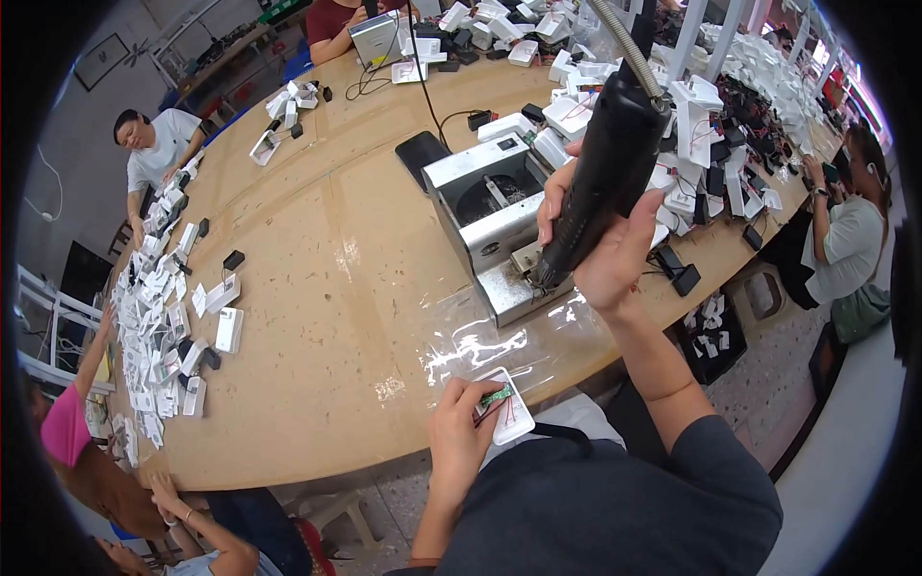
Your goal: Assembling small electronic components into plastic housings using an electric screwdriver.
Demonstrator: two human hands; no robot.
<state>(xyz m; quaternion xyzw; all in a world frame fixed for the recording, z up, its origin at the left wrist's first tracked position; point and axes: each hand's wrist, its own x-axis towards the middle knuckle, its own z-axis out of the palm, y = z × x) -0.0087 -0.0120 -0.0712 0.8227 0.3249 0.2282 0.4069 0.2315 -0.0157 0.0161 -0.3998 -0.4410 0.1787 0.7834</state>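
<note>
In my right hand (pixel 615 250) is a black electric screwdriver (pixel 615 154), hung from a coiled metal spring (pixel 624 43). My fingers wrap round its body, and its lower end points down at the front of a metal screw feeder (pixel 499 226). Whether the bit touches the feeder I cannot tell. Near the table's front edge, my left hand (pixel 456 432) grips a shallow white plastic case (pixel 517 420). A small green circuit board (pixel 495 396) with thin red wires lies inside it, under my fingertips.
A black phone (pixel 421 158) lies behind the feeder. White cases and black parts (pixel 715 144) heap up at the right, and more white cases (pixel 158 326) line the left edge. Several people sit around the table (pixel 317 317). A black crate (pixel 711 341) stands below the right edge.
</note>
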